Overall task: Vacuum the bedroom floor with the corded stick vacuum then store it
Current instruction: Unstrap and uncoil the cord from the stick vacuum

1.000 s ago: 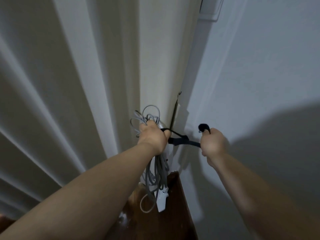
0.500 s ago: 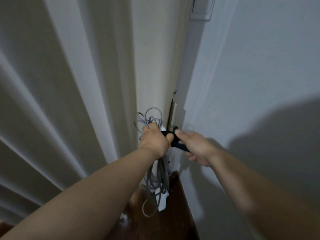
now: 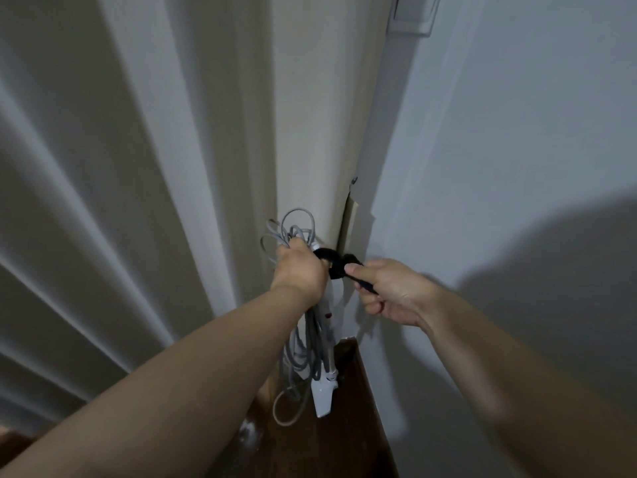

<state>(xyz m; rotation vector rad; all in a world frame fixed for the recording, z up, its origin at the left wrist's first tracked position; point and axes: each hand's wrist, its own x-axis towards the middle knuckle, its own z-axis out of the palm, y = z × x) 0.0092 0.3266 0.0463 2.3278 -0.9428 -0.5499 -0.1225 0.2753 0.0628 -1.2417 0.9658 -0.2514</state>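
The curtain point(image 3: 144, 201) is hanging in folds on the left, and just beside its last fold the left hand point(image 3: 300, 270) is gripping the gathered grey cord point(image 3: 293, 232) against the top of the white vacuum point(image 3: 325, 391), which is standing upright in the corner where curtain and wall point(image 3: 517, 167) meet, its lower end on the dark wood floor point(image 3: 344, 443). Loops of cord are spilling above the fist and hanging below it beside the vacuum's body. To the right, the right hand point(image 3: 389, 291) is pinching the free end of the black strap point(image 3: 336, 262), which is looping round the bundle next to the left thumb. The likely trouble is a slack wrap: if the left grip is easing while the strap is being pulled round, loose coils could be slipping out and trailing onto the floor. A hard sideways pull could also be tipping the vacuum off the wall, and a poorly pressed strap end may be peeling open.
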